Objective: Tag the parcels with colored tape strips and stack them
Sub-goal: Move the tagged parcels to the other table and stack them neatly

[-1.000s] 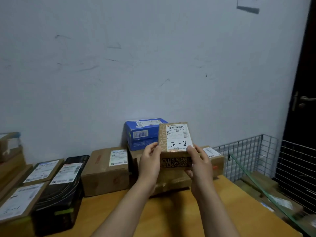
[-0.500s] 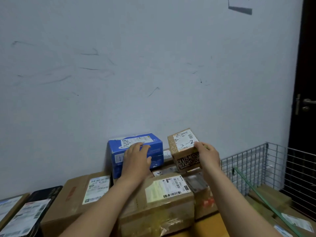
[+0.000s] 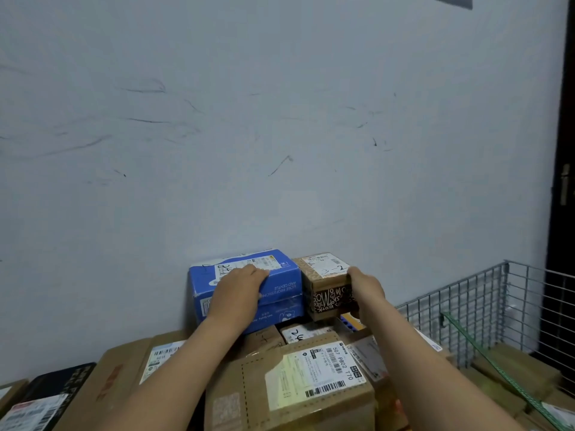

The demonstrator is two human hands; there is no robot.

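Note:
A small brown parcel (image 3: 325,286) with a white label marked "3-2" and black patterned tape sits on top of the pile, against the wall, right beside a blue box (image 3: 280,290). My right hand (image 3: 365,286) grips the small parcel's right side. My left hand (image 3: 238,290) lies over the blue box's top front edge, fingers curled onto the top. Below them a large brown carton (image 3: 289,390) with a shipping label forms the front of the stack.
Another brown carton (image 3: 124,381) and a black parcel (image 3: 46,396) lie at the lower left. More small labelled parcels (image 3: 305,332) are wedged under the top row. A wire mesh basket (image 3: 485,306) with boxes and a green strip stands at the right. A dark door (image 3: 564,181) is at the far right.
The small brown parcel has come down from mid-air to rest beside the blue box. My left hand left it and now holds the blue box. The camera has moved closer.

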